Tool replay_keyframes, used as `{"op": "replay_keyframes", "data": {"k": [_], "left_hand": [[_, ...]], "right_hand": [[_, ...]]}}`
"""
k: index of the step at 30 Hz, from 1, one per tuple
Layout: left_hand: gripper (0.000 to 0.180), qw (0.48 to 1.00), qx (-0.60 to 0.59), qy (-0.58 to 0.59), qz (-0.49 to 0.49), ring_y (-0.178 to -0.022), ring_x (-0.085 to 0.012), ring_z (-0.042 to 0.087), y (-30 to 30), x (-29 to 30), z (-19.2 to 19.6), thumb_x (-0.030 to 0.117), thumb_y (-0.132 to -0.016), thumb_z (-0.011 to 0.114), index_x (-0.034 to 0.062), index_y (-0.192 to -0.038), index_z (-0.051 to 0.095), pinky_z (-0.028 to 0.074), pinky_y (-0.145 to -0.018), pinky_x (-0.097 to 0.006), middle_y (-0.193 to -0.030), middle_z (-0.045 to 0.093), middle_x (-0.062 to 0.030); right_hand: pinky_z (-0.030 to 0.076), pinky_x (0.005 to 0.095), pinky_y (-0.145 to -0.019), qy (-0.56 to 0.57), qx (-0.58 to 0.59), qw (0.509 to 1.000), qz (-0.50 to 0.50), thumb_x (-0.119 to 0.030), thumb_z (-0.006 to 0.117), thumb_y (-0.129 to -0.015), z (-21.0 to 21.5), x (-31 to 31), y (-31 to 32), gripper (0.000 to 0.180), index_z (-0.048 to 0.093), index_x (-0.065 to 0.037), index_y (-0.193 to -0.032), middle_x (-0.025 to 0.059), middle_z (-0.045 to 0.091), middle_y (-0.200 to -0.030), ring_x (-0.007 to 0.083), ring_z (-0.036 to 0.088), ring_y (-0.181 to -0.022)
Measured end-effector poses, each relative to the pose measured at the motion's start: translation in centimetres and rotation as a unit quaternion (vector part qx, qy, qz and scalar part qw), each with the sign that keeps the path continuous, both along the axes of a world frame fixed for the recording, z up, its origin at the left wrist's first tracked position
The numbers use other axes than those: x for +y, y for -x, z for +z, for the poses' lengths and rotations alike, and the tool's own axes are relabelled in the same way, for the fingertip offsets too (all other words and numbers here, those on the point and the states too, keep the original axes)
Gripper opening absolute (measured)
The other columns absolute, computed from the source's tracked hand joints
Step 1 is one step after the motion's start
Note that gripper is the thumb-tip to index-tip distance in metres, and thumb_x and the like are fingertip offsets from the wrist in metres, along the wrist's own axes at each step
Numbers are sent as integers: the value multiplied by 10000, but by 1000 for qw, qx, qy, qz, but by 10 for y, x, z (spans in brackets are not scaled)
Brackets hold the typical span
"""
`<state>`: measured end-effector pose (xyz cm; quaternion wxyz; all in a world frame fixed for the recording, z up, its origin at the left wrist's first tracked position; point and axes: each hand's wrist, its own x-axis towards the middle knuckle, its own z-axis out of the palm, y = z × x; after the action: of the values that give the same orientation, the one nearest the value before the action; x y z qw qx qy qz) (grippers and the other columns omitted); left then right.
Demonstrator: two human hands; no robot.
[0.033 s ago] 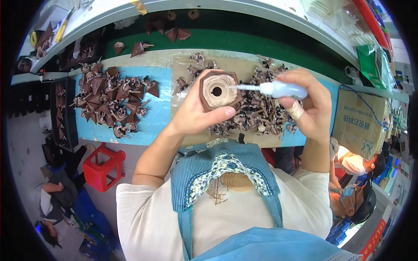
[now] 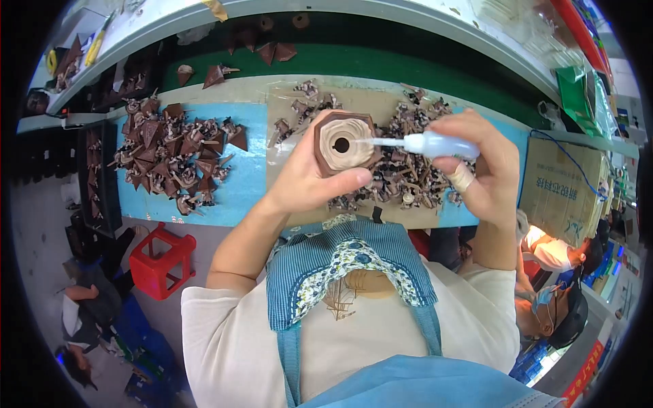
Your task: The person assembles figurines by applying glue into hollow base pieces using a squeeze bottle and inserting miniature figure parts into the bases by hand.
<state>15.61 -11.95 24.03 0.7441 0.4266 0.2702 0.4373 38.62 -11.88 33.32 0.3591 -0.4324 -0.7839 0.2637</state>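
My left hand (image 2: 309, 166) is wrapped round a brown angular piece (image 2: 343, 144) with a cream, ridged round hollow and a dark hole in its middle. The hollow faces up. From the right, my right hand (image 2: 486, 163) grips a translucent squeeze bottle (image 2: 442, 145) between thumb and fingers, lying sideways. Its thin nozzle reaches over the right side of the hollow; whether the tip touches the cream surface I cannot tell. A pale band wraps my right thumb. Behind and below both hands spreads a heap of small brown and dark figurines (image 2: 408, 180).
A second pile of brown pointed pieces with figures (image 2: 170, 153) covers the blue mat (image 2: 248, 183) at left. More cones lie by the green back strip (image 2: 381, 64), under a shelf edge (image 2: 286, 15). A cardboard box (image 2: 564, 187) stands right, a red stool (image 2: 163, 262) lower left. People sit nearby.
The brown piece has shifted very slightly right and down in my left hand. The bottle's nozzle has dipped a little with it. Both holds are unchanged.
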Motion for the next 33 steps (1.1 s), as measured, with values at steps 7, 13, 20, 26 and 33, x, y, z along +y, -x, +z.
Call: {"op": "replay_keyframes", "data": {"k": [7, 13, 20, 26, 33], "left_hand": [[638, 1000, 15, 13, -16, -1036, -141, 546, -15, -24, 21, 73, -714, 785, 2, -1221, 405, 449, -903, -294, -1117, 553, -80], [644, 999, 28, -20, -18, -1045, -142, 538, -16, -30, 24, 97, -717, 789, 4, -1221, 399, 444, -906, -292, -1117, 552, -80], [652, 999, 32, -14, -23, -1035, -138, 537, -16, -29, 21, 114, -715, 794, 6, -1218, 394, 443, -905, -292, -1103, 551, -78], [634, 999, 40, -3, -21, -1032, -134, 536, -15, -22, 20, 110, -717, 791, 7, -1206, 401, 443, -900, -286, -1103, 549, -76], [644, 976, 209, -60, 16, -962, -176, 586, -1, -8, 18, 166, -684, 816, -3, -1166, 424, 471, -848, -294, -1041, 582, -105]], "right_hand": [[410, 351, -639, -112, -104, 987, 37, -51, 722, -647, 20, -28, 10, 312, 640, 14, -941, 144, 653, -840, 261, 594, -724], [388, 347, -630, -137, -130, 981, 35, -47, 712, -647, 23, -34, 13, 288, 648, 3, -924, 129, 655, -822, 246, 591, -691], [357, 346, -598, -157, -122, 979, 49, -16, 680, -589, 22, -30, 13, 328, 633, 22, -912, 125, 631, -823, 244, 549, -650], [373, 348, -634, -131, -137, 981, 29, -55, 714, -656, 17, -25, 13, 260, 648, -2, -902, 115, 655, -803, 239, 577, -657], [492, 262, -740, 86, 175, 979, -62, -34, 676, -817, -15, 6, -15, 324, 503, 26, -1084, 124, 622, -993, 160, 621, -783]]}}
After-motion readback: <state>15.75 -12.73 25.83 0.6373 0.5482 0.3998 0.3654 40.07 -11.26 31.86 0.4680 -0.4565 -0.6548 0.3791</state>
